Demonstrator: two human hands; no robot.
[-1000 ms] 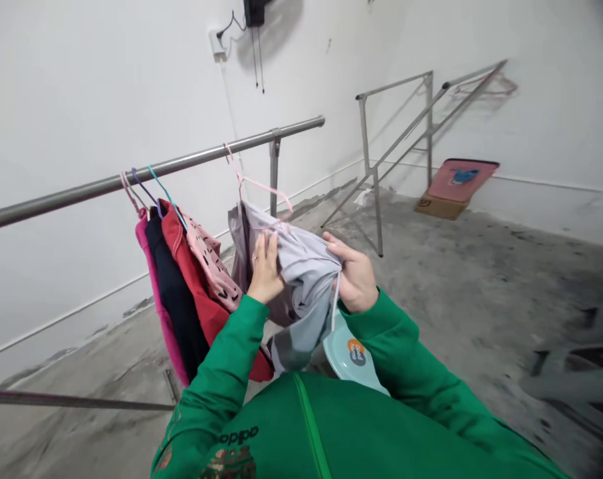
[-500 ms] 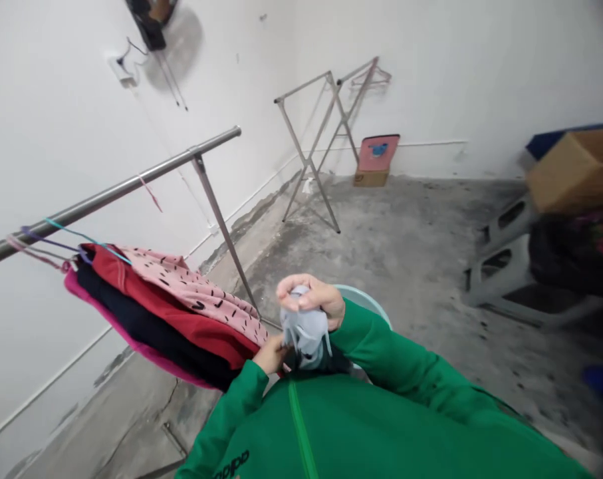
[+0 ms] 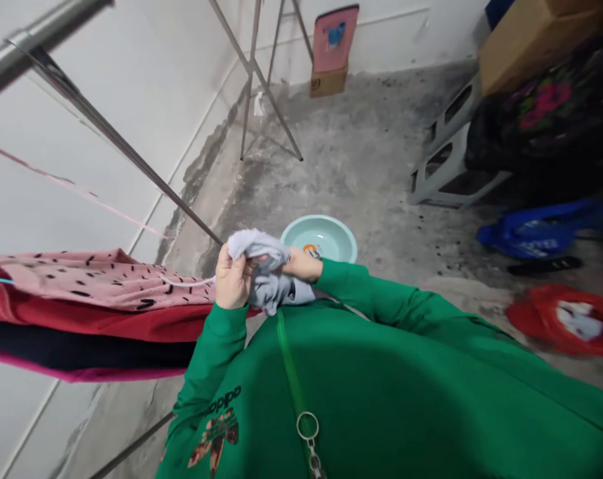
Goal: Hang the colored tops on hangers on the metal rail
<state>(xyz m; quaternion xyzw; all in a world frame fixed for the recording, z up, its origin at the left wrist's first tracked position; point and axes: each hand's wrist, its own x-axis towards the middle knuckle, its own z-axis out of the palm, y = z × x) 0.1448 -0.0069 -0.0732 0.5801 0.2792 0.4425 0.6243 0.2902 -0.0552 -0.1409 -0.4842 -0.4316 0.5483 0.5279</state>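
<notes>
A bunched light grey garment [image 3: 274,290] is held up in front of my chest; its exact kind is hidden by the folds. My left hand [image 3: 231,278] is closed on its left side, with the thumb toward me. My right hand [image 3: 304,264] grips the other side, its fingertips partly buried in the cloth. Just beyond my right hand, a pale turquoise basin [image 3: 350,241] stands on the floor with an orange mark inside. To the left of my left hand hang clothes: a pink patterned garment [image 3: 106,283], a red one [image 3: 131,327] and a dark one [image 3: 106,356].
At upper left is a metal rack rail [image 3: 56,33] with a slanting leg. A folding metal stand [image 3: 252,66] rests by the wall near a pink panel [image 3: 335,40]. On the right are grey stools [image 3: 448,173], a cardboard box [image 3: 520,46], a blue bag [image 3: 530,229] and a red bag [image 3: 535,319].
My view has tilted down, showing more of the basin and floor. My left hand has come up to the garment's left side; my right hand has shifted lower, and the cloth is bunched differently.
</notes>
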